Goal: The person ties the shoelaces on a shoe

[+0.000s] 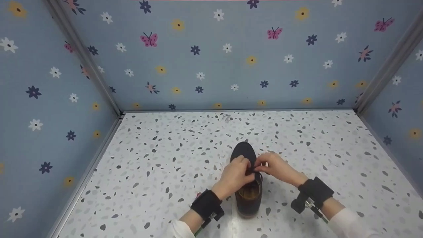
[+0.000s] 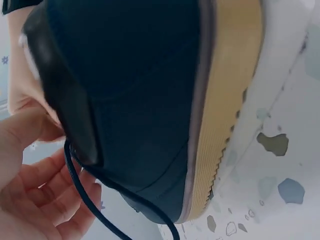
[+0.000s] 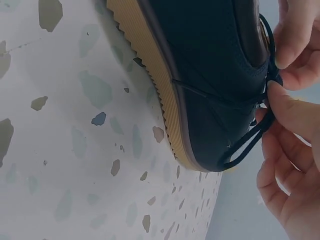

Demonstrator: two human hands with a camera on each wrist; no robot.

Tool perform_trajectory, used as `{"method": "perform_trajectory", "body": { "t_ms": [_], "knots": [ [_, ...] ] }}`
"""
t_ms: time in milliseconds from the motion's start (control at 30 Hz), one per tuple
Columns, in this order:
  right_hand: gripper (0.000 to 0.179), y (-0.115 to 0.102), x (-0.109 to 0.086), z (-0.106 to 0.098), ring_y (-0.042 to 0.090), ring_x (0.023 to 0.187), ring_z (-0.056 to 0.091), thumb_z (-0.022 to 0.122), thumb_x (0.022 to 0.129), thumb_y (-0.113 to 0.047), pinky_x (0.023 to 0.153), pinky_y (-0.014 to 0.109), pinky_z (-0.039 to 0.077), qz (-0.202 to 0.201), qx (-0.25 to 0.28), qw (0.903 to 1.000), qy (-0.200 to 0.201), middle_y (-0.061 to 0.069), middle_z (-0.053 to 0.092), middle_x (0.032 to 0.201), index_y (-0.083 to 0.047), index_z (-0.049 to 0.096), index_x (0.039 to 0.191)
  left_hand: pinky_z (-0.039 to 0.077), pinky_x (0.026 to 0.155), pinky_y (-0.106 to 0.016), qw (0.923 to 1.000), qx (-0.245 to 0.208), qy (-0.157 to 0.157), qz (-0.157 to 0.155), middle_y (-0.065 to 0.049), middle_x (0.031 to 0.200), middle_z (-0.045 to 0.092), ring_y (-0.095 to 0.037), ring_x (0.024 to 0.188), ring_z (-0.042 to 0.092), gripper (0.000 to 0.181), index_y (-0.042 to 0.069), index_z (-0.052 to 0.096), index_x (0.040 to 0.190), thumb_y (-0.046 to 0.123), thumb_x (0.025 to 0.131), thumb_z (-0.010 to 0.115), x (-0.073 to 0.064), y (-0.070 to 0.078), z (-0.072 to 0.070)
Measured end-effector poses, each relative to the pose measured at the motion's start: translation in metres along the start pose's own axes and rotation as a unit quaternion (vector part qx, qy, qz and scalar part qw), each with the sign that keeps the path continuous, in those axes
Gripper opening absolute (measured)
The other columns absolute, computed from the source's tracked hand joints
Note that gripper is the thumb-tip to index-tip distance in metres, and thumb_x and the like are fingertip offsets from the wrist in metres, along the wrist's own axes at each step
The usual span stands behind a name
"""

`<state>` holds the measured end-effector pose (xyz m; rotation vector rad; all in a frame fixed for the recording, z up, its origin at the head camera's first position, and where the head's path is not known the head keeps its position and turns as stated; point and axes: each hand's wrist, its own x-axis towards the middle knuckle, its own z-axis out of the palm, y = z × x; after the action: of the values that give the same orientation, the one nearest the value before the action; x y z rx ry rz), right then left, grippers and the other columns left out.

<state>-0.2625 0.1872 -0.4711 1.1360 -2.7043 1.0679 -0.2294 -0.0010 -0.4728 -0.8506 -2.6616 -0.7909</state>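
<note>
A dark navy lace-up shoe (image 1: 244,149) stands on the speckled surface, toe pointing away and its brown-lined opening facing me. Its thick tan sole (image 2: 220,100) has a ridged edge. Over the tongue, my left hand (image 1: 234,175) pinches the dark shoelace (image 3: 245,145) between thumb and fingers. From the other side, my right hand (image 1: 276,167) pinches the lace too, its fingertips right beside the left ones. A loop of lace hangs past the shoe's side in the left wrist view, and another sticks out toward the toe in the right wrist view. The fingers partly hide the knot area.
White speckled tabletop (image 1: 158,172) surrounds the shoe. Blue panels (image 1: 205,59) with flowers and butterflies rise at the back and both sides, joined by grey metal corner posts (image 1: 86,56). Black straps (image 1: 207,203) with small cameras and cables sit on both wrists.
</note>
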Motion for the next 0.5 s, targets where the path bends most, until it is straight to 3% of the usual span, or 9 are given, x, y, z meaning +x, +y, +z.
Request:
{"method": "perform_trajectory", "body": {
  "t_ms": [133, 267, 400, 500],
  "knots": [
    [0.005, 0.001, 0.000, 0.001, 0.009, 0.053, 0.049, 0.068, 0.080, -0.007, 0.045, 0.024, 0.042, 0.006, 0.021, 0.9998, -0.005, -0.008, 0.056, 0.072, -0.009, 0.064, 0.078, 0.041, 0.049, -0.027, 0.9969, 0.075, 0.024, 0.000, 0.000, 0.074, 0.041, -0.016, 0.066, 0.048, 0.023, 0.008, 0.053, 0.079, 0.019, 0.070, 0.071, 0.002, 0.007, 0.007],
    [0.006, -0.001, 0.001, 0.001, 0.007, 0.052, 0.048, 0.068, 0.080, -0.006, 0.045, 0.025, 0.042, 0.013, 0.022, 0.9997, -0.004, -0.008, 0.056, 0.070, -0.010, 0.063, 0.077, 0.043, 0.048, -0.030, 0.9842, 0.172, 0.041, -0.001, -0.003, 0.071, 0.045, -0.019, 0.061, 0.050, 0.018, 0.006, 0.054, 0.076, 0.014, 0.069, 0.069, 0.007, 0.016, 0.012],
    [0.010, -0.002, 0.001, 0.002, 0.006, 0.052, 0.046, 0.066, 0.080, -0.003, 0.045, 0.025, 0.041, 0.022, 0.001, 0.9998, -0.004, -0.009, 0.052, 0.066, -0.011, 0.062, 0.075, 0.043, 0.048, -0.030, 0.9713, 0.236, 0.029, 0.001, -0.005, 0.072, 0.048, -0.020, 0.062, 0.051, 0.021, 0.005, 0.058, 0.079, 0.017, 0.068, 0.072, 0.012, 0.024, 0.014],
    [0.011, -0.002, 0.001, 0.003, 0.006, 0.053, 0.046, 0.065, 0.080, -0.001, 0.046, 0.025, 0.041, 0.026, -0.006, 0.9996, -0.005, -0.009, 0.051, 0.066, -0.011, 0.063, 0.076, 0.044, 0.048, -0.030, 0.9704, 0.241, 0.009, -0.001, -0.006, 0.072, 0.049, -0.020, 0.063, 0.051, 0.023, 0.004, 0.060, 0.080, 0.019, 0.068, 0.072, 0.016, 0.028, 0.012]
  ]
}}
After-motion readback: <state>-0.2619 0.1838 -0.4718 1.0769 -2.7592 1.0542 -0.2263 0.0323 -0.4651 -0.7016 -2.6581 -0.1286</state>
